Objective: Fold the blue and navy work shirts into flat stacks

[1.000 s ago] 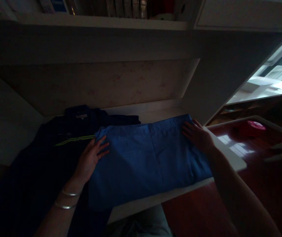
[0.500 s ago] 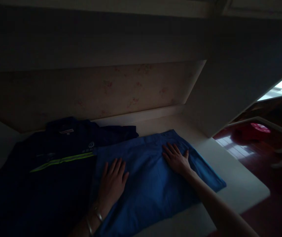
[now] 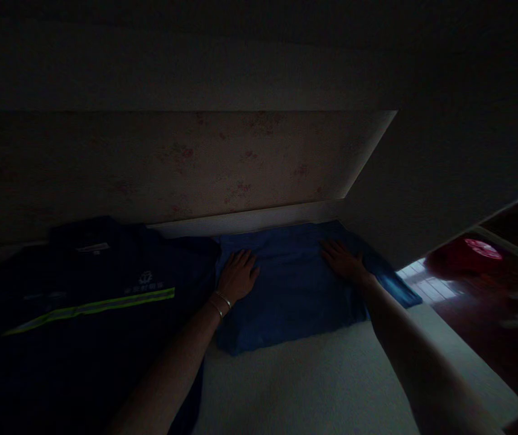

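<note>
A blue folded garment (image 3: 286, 296) lies flat on the white surface, close to the back wall; its exact kind is hard to make out in the dim light. My left hand (image 3: 239, 275) rests palm down on its left part, fingers stretched out, with thin bangles at the wrist. Toward its right end, my right hand (image 3: 343, 261) also lies flat with fingers spread. Left of the blue garment is a dark navy work shirt (image 3: 82, 362), spread out with its collar toward the wall, a yellow-green reflective stripe (image 3: 105, 307) and a white logo on the chest.
Behind the clothes runs a wall with floral paper (image 3: 241, 163), under a dark overhanging panel. A side panel (image 3: 422, 199) closes the right end. The white tabletop (image 3: 313, 386) has a rounded front right corner. Beyond it, a red object (image 3: 453, 260) stands on the reddish floor.
Both hands and the blue garment have moved back toward the wall and off the navy shirt's stripe. More of the shirt and the tabletop's front now shows. The picture is darker.
</note>
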`<control>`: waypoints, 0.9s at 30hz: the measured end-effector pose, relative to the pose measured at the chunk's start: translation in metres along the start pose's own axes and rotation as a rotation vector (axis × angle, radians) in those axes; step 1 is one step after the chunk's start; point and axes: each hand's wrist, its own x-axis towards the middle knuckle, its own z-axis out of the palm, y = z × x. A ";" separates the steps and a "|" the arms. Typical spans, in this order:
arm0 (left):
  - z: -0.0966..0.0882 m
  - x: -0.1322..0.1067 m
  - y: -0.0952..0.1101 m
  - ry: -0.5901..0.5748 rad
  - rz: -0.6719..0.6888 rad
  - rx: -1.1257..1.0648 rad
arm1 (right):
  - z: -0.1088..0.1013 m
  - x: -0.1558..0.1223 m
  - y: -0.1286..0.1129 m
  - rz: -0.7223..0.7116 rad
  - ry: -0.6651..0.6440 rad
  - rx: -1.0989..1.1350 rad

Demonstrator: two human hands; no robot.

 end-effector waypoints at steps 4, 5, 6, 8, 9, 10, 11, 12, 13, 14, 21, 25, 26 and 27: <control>-0.025 -0.027 0.015 0.026 -0.008 -0.002 | -0.011 0.016 0.000 0.035 -0.003 -0.040; -0.035 -0.047 0.020 0.034 -0.021 -0.005 | -0.014 0.016 -0.004 0.046 0.023 -0.048; -0.046 -0.073 0.024 0.041 -0.043 -0.009 | -0.018 0.015 -0.010 0.051 0.068 -0.049; -0.068 -0.137 0.029 0.049 -0.116 -0.008 | -0.024 0.006 -0.028 0.045 0.196 -0.014; -0.078 -0.173 0.030 0.048 -0.165 0.012 | -0.025 -0.002 -0.040 0.034 0.269 0.026; -0.086 -0.210 0.030 0.047 -0.221 0.047 | -0.026 -0.014 -0.053 0.018 0.334 0.088; -0.093 -0.246 0.029 0.045 -0.275 0.095 | -0.026 -0.028 -0.069 0.000 0.374 0.177; -0.099 -0.279 0.027 0.039 -0.321 0.149 | -0.025 -0.045 -0.087 -0.023 0.385 0.296; -0.103 -0.309 0.024 0.027 -0.357 0.200 | -0.023 -0.064 -0.106 -0.053 0.364 0.447; -0.106 -0.334 0.021 0.013 -0.390 0.246 | -0.021 -0.084 -0.127 -0.086 0.303 0.622; -0.131 -0.383 -0.012 -0.049 -0.570 0.416 | -0.005 -0.187 -0.276 -0.395 -0.594 1.433; -0.160 -0.379 -0.035 -0.272 -0.670 0.274 | 0.008 -0.198 -0.333 -0.342 -0.759 1.510; -0.168 -0.381 -0.037 -0.332 -0.675 0.161 | 0.011 -0.199 -0.342 -0.309 -0.778 1.493; -0.177 -0.384 -0.038 -0.378 -0.674 0.029 | 0.012 -0.200 -0.350 -0.276 -0.781 1.471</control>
